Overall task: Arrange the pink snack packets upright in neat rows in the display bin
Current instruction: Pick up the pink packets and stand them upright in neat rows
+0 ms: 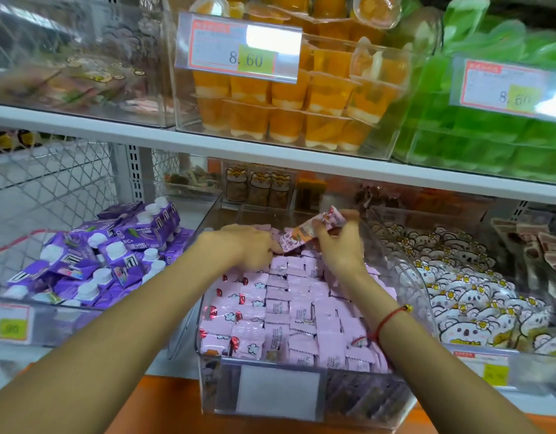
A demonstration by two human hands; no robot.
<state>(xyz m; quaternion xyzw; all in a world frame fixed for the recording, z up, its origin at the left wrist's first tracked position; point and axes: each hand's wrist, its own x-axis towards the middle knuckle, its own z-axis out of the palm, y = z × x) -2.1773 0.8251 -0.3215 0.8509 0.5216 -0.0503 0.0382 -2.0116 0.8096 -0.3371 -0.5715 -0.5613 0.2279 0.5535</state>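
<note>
Clear display bin [405,264] at six o'clock on the lower shelf, packed nearly to its rim with pink snack packets [298,311], mostly standing in rough rows front to back. Right hand [339,245] raised over the far end, toward twelve o'clock, fingers curled and pinching one pink packet [305,231] held aslant above the rows, probably being turned so it can drop in upright. Left hand [248,245] at eleven o'clock of the bin's middle, knuckles up, fingers bent down into the back packets and touching the lifted packet's lower end; whether pinching it or merely parting a gap cannot be told. Likely purpose: holding neighbours back while a slot is made. Purple cartons [114,255] in the bin at nine o'clock, white bear packets [464,292] at three o'clock, orange jelly cups [286,111] on the shelf above.
</note>
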